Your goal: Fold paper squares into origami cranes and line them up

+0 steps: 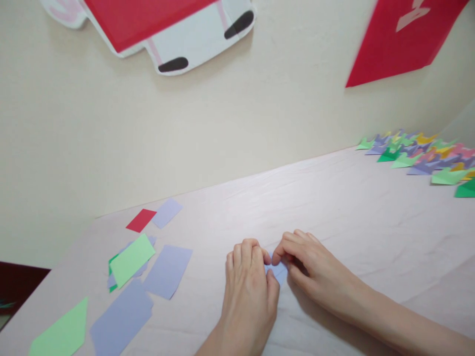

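A small piece of lavender paper [281,275] lies on the cloth-covered table between my two hands, mostly hidden by them. My left hand [248,291] rests over its left side, fingers curled and thumb pressing near the lower edge. From the other side, my right hand [311,264] pinches the paper at its top and right, thumb and index finger bent together. Creases show on the visible bit of paper, but its full shape is covered.
Loose sheets lie at the left: a light green sheet [132,259], a lavender sheet [168,271], a red piece [141,220]. Several folded paper figures [419,153] stand in rows at the far right. Behind the table [230,212] rises a wall [222,128] with red decorations.
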A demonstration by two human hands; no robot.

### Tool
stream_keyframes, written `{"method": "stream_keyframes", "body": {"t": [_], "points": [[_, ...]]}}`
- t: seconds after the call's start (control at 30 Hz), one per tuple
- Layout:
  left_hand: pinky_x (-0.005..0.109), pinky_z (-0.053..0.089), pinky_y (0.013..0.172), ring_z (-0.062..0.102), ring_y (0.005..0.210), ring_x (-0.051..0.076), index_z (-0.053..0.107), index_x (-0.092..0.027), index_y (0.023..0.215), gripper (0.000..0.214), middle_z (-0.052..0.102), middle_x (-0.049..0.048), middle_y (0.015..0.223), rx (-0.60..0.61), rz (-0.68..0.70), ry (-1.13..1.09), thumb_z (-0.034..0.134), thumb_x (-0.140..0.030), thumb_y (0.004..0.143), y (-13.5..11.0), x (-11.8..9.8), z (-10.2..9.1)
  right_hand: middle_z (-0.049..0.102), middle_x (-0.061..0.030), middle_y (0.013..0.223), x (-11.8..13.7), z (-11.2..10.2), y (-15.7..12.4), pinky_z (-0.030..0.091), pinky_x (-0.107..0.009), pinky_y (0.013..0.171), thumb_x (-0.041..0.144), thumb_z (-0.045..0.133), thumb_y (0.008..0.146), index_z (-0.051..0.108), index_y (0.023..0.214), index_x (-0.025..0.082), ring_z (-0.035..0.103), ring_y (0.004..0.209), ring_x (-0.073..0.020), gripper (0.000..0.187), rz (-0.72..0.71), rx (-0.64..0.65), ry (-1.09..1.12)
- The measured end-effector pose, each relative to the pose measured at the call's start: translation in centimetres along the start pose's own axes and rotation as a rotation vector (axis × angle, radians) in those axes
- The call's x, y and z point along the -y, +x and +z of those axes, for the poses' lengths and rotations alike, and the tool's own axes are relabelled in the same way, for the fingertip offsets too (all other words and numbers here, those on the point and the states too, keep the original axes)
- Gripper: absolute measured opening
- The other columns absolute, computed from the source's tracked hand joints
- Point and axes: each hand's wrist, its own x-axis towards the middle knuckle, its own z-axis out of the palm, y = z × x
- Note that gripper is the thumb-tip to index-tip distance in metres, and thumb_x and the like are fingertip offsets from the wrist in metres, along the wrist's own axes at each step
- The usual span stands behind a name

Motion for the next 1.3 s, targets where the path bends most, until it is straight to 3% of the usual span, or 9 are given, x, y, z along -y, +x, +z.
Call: {"method": "stream_keyframes", "body": {"t": [0.13,0.3,0.8,1.0,1.3], "points": [[0.046,0.035,0.085,0.042,0.095,0.025,0.048,-0.02,0.093,0.019,0.048,0.0059,0.101,0.001,-0.011,0.007,0.041,-0.006,0.082,0.1,0.0,0.0,0.061,0.0002,0.081,0.1,-0.1,0.1,0.034,-0.033,0.077,-0.004,0.045,0.073,0.061,0.082,0.021,0.05,0.084,-0.0184,0.031,0.02,0.001,0.016],[0.046,0.035,0.085,0.043,0.095,0.025,0.048,-0.021,0.093,0.015,0.048,0.0061,0.101,0.011,-0.011,0.005,0.041,-0.009,0.086,0.0,-0.2,-0.2,0.06,0.0006,0.081,0.7,0.1,0.1,0.033,-0.033,0.075,0.006,0.059,0.076,0.06,0.08,0.02,0.05,0.081,-0.0185,0.014,0.047,-0.016,-0.053],[0.042,0.035,0.088,0.043,0.098,0.024,0.049,-0.023,0.097,0.033,0.049,0.0052,0.105,0.008,-0.005,-0.054,0.037,-0.002,0.074,-0.5,-0.1,-0.9,0.063,-0.0023,0.085,-0.1,-0.3,0.2,0.034,-0.034,0.078,-0.003,0.046,0.075,0.066,0.085,0.02,0.051,0.085,-0.0195,0.032,-0.012,0.025,-0.014],[0.042,0.034,0.087,0.044,0.098,0.024,0.048,-0.022,0.09,0.013,0.05,0.0039,0.101,-0.037,-0.043,-0.038,0.046,-0.012,0.081,-0.3,-0.4,-0.4,0.062,-0.002,0.08,-0.1,-0.2,0.3,0.035,-0.033,0.078,-0.002,0.047,0.072,0.066,0.084,0.021,0.052,0.084,-0.0197,0.032,-0.026,0.0,-0.043],[0.04,0.035,0.088,0.046,0.101,0.023,0.051,-0.021,0.091,0.03,0.052,0.0048,0.103,-0.055,-0.107,-0.015,0.042,-0.003,0.069,-0.1,-0.6,-0.3,0.061,-0.0006,0.076,-0.6,0.0,0.4,0.035,-0.031,0.078,-0.002,0.048,0.07,0.067,0.084,0.019,0.052,0.082,-0.018,0.032,-0.042,-0.029,-0.061]]}}
